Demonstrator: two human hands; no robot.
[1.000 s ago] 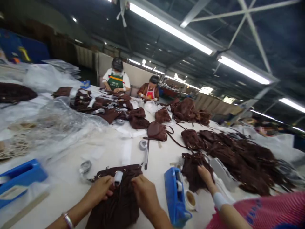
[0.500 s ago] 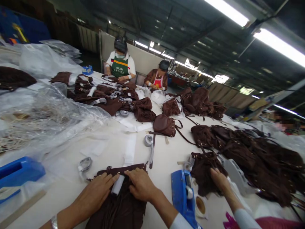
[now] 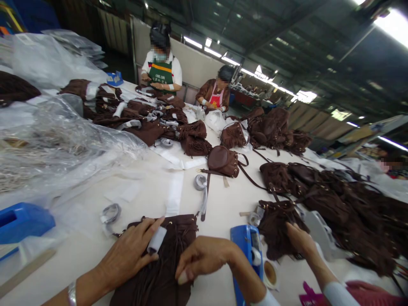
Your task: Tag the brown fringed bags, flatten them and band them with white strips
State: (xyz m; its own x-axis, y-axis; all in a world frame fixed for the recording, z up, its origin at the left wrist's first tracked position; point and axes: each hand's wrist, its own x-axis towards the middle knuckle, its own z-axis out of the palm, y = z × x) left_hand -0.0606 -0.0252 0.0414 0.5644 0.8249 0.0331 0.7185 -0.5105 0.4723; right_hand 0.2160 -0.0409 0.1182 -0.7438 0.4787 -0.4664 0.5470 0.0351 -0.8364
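A dark brown fringed bag point(image 3: 167, 267) lies in front of me. My left hand point(image 3: 132, 244) rests on its upper left part, fingers and thumb spread around a whitish wrapped roll point(image 3: 157, 240) on the bag's front. Above the bag's right side, my right hand point(image 3: 204, 259) is bent at the wrist. Its fingers are curled and drawn together by the thumb, fingertips at the fringe; whatever is between them is hidden. Wrapped rings, one on the left point(image 3: 111, 213) and one farther back point(image 3: 200, 182), lie beyond the bag.
A co-worker's hand point(image 3: 299, 238) touches another brown bag point(image 3: 277, 221) on my right. A blue tape dispenser point(image 3: 240, 246) and tape roll point(image 3: 270, 273) lie between us. Plastic sheeting point(image 3: 79, 136) covers the left side. Brown bags point(image 3: 344, 212) pile up right and back. Two people work across the table.
My right hand has moved from the bag's top edge down toward me over the fringe, its fingers now curled. My left hand's thumb has come away from the top edge, below the roll.
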